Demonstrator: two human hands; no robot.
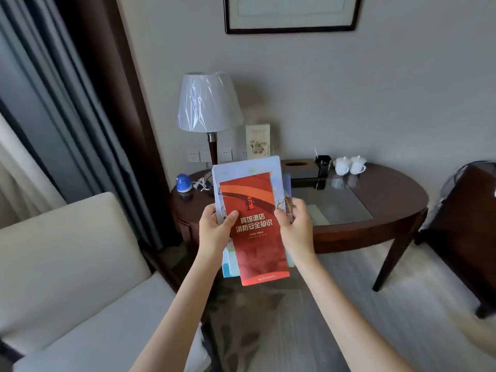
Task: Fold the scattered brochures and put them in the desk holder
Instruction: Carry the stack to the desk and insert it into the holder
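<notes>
Far left of the fingers hang grey curtains (61, 108), with one cream armchair (69, 264) below them. Beyond the left fingertips a dark wooden desk (389, 200) with a glass inset stands against a beige wall. On its left end sit one small blue-capped object (183, 183) and one lamp (209, 103), its white shade wrapped in clear film.

The left hand (217, 226) grips a stack of brochures (247, 167) held in the air before the desk edge, thumb pressed on the front and fingers curled behind. Frontmost is one red brochure (255, 245) showing a fire hydrant and the words "宾馆酒店 消防安全知识". The paler ones behind it cannot be counted. The right hand (295, 224) pinches the stack's right edge, thumb in front and fingers behind.

Above the fingertips, at the wall, the clear desk holder (257, 142) holds one pale illustrated leaflet upright. Right of the fingers stand one tissue box (298, 167), one black caddy (323, 163) and two white lidded cups (349, 165). One framed picture (292, 14) hangs high on the wall.
</notes>
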